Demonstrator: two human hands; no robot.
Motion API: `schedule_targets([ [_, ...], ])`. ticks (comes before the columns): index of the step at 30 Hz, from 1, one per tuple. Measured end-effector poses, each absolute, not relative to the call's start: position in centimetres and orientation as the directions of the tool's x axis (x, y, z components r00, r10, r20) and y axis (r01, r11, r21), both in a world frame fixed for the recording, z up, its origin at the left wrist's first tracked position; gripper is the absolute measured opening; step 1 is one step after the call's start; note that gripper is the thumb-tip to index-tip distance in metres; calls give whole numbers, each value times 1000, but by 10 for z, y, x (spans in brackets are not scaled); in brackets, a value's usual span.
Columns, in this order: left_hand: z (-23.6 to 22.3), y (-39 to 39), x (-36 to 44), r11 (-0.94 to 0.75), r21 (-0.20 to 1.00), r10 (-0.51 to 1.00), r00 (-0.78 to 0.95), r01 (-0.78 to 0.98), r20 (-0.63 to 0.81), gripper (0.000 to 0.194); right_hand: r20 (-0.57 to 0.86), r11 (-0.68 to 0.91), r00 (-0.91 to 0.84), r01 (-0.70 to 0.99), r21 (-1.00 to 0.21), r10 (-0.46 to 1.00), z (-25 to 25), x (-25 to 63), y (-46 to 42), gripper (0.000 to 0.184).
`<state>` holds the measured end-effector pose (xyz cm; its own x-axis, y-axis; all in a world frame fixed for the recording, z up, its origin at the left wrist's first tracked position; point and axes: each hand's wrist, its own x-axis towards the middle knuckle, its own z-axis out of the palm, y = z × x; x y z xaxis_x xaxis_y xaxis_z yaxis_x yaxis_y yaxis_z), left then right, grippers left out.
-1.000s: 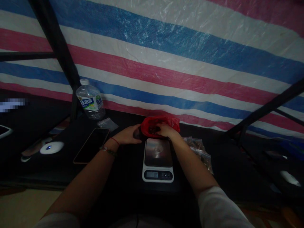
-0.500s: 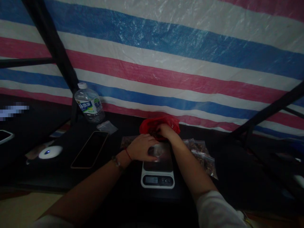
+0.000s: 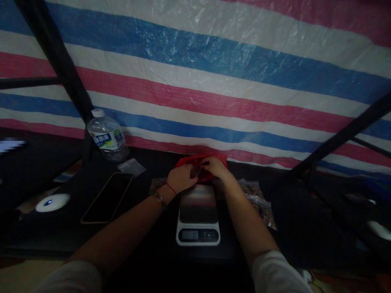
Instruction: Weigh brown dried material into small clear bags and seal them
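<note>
While the kitchen scale [image 3: 198,214] sits bare just nearer than both hands, the left hand [image 3: 181,178] and right hand [image 3: 215,167] meet at the red bag [image 3: 202,161]. Each grip pinches its plastic — dark pieces [image 3: 195,172] show between them. Beyond hangs the striped tarp [image 3: 214,81].

Exposure is low overall; the striped tarp [image 3: 214,81] above the fingers [image 3: 195,173] is the brightest zone, with soft sheen on its weave; the counter [image 3: 146,240] below the fingers falls into near-black shadow; the scale [image 3: 198,215] platform shows faint glare; straight poles bow at the frame edges; detail is soft and noisy.
</note>
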<state>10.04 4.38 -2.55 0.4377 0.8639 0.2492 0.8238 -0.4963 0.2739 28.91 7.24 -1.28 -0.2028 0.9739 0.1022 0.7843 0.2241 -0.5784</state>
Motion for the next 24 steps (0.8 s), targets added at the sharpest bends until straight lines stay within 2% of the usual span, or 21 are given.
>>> schedule_targets([
  [4, -33, 44, 98, -472, 288, 877, 413, 833, 244, 35, 184, 302, -240, 714, -631, 953, -1, 276, 64, 19],
  [10, -37, 45, 92, -462, 316, 884, 402, 829, 238, 36, 139, 393, -375, 780, -486, 916, 12, 258, 54, 19],
  [15, -40, 48, 88, -472, 315, 878, 407, 823, 251, 39, 191, 390, -340, 790, -473, 921, 9, 249, 51, 31],
  [20, -39, 46, 87, -466, 334, 881, 395, 820, 260, 40, 318, 478, -363, 745, -465, 876, 10, 245, 50, 28],
  [22, -37, 46, 86, -450, 339, 890, 383, 826, 247, 41, 338, 457, -330, 774, -437, 882, 11, 249, 52, 33],
  [24, -35, 46, 84, -411, 337, 910, 356, 847, 215, 43, 296, 381, -275, 830, -406, 915, 9, 253, 54, 38],
])
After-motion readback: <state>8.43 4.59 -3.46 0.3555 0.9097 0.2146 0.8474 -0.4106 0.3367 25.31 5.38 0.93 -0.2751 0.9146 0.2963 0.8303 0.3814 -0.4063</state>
